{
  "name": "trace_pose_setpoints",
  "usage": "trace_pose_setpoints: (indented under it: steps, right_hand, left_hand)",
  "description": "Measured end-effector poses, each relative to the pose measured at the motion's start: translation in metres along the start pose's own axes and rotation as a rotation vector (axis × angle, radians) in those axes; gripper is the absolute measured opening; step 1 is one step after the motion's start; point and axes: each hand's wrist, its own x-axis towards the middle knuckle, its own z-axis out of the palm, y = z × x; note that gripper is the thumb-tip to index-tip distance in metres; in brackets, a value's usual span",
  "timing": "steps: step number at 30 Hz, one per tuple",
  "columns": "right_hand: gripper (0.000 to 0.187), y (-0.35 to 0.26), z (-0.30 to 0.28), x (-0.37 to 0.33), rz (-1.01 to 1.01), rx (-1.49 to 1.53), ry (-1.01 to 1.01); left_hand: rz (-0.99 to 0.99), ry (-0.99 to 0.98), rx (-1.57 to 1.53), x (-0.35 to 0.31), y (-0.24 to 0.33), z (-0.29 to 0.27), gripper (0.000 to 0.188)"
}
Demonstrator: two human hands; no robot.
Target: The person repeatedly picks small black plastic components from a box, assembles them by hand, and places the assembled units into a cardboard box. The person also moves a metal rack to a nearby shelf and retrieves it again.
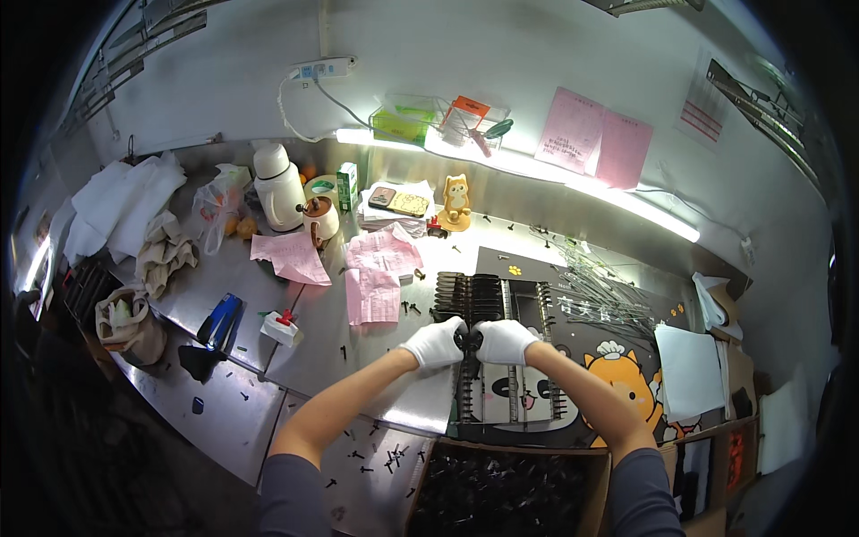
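Observation:
My left hand (435, 345) and my right hand (504, 342), both in white gloves, are close together over a metal rack (514, 394) with several toothed bars. Each hand has its fingers closed on a small black part whose exact kind I cannot make out. Just beyond my fingers, a dense double row of black pieces (470, 291) sits along the rack's far left part. Below the hands, an open cardboard box (601, 474) holds a heap of shiny black parts (501, 492).
A cartoon-printed mat (617, 380) lies under the rack, with thin metal rods (608, 300) at its far right. Pink papers (380, 268), a white thermos (278, 188), a brown-topped mug (320, 219) and a blue stapler-like tool (220, 320) stand left. Loose black screws (394, 458) are scattered near the box.

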Motion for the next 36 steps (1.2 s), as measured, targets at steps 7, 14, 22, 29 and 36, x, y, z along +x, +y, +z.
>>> trace_pose_setpoints:
  steps: [7,14,22,29,36]
  right_hand:
    - [0.046,-0.015,0.066,-0.016,0.215,0.4,0.493]
    - [0.018,0.035,-0.003,-0.002,0.296,1.112,-0.375]
    - [0.038,0.01,0.012,-0.075,-0.045,1.535,0.048]
    - [0.024,-0.033,0.066,-0.136,-0.179,2.164,0.702]
    - [0.036,-0.031,0.089,-0.232,0.067,1.39,0.596]
  left_hand:
    - [-0.285,0.447,-1.143,-0.028,0.013,0.072,0.042]
    - [0.32,0.304,0.268,-0.027,0.012,0.005,0.028]
    - [-0.413,0.394,-1.46,-0.059,0.043,0.022,0.02]
    - [-0.36,0.014,-1.519,-0.121,0.123,0.064,0.007]
    - [-0.418,-0.665,-2.05,-0.137,0.149,0.142,0.025]
